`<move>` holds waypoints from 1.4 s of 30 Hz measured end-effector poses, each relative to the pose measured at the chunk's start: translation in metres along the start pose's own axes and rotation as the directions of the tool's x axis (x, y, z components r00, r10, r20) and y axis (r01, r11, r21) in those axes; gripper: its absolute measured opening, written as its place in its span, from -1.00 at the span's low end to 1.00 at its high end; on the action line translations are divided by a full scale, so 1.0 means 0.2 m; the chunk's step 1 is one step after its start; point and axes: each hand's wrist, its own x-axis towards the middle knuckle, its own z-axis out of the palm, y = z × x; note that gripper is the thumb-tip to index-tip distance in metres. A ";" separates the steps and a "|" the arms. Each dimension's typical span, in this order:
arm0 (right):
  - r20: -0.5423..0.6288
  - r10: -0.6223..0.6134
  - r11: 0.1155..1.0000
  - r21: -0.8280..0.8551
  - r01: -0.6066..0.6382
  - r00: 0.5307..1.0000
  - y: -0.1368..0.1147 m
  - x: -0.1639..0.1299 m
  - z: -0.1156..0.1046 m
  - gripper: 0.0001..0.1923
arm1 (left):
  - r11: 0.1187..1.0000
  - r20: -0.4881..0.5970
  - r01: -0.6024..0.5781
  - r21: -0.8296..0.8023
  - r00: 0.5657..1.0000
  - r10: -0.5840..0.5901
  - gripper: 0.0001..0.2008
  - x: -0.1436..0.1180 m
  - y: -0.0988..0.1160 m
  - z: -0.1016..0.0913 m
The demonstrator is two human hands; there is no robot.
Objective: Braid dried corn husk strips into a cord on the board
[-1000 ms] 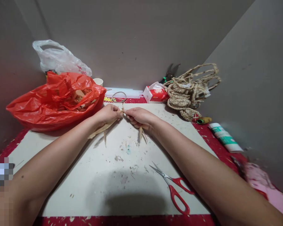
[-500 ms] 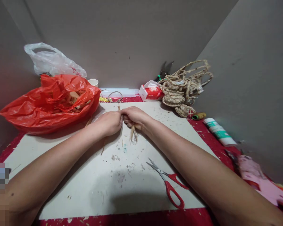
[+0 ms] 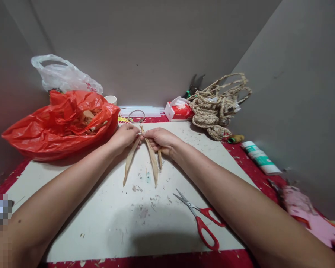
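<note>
Tabletop (image 3: pixel 100 208): both hands (image 3: pixel 125 136) pinching strips (image 3: pixel 152 160).

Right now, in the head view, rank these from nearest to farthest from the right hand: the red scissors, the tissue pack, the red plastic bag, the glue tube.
From the right hand:
1. Tissue pack, just beyond it at the back edge.
2. Red scissors, nearer the person, on the white board.
3. Red plastic bag, across to the left.
4. Glue tube, far right on the red cloth.

Count, head view: two plastic bags, one red crinkled plastic bag (image 3: pixel 58 123) and one clear thin plastic bag (image 3: pixel 64 76). One pair of red-handled steel scissors (image 3: pixel 201 219). Three tan dried leaf strips (image 3: pixel 152 160). One white paper cup (image 3: pixel 111 99). One thin wire ring (image 3: pixel 136 115).
</note>
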 end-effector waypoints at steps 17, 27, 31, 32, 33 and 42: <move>0.019 -0.518 0.269 -0.945 0.184 0.855 0.03 -0.02 -0.04 -0.80 | 0.984 0.177 0.127 0.126 0.973 -0.148 -0.69 0.10 -0.06 -0.02; 0.044 -0.452 0.188 -0.972 0.143 0.891 -0.02 -0.07 -0.03 -0.75 | 0.973 0.141 0.160 0.164 0.973 -0.184 -0.81 0.10 -0.02 0.00; -0.036 -0.380 0.411 -0.902 0.133 0.924 -0.05 -0.08 -0.05 -0.76 | 0.974 0.132 0.147 0.172 0.976 -0.171 -0.79 0.09 -0.02 0.01; -0.067 -0.360 0.494 -0.860 0.129 0.930 -0.06 -0.08 -0.04 -0.75 | 0.975 0.130 0.149 0.167 0.977 -0.172 -0.78 0.09 -0.03 0.00; -0.091 -0.339 0.578 -0.806 0.131 0.936 -0.05 -0.09 -0.03 -0.75 | 0.976 0.131 0.152 0.159 0.976 -0.174 -0.78 0.09 -0.03 0.00; 0.017 -0.426 0.360 -0.914 0.187 0.904 0.06 -0.11 0.13 -0.80 | 0.971 0.221 0.209 -0.117 0.959 -0.180 -0.73 0.11 -0.05 0.00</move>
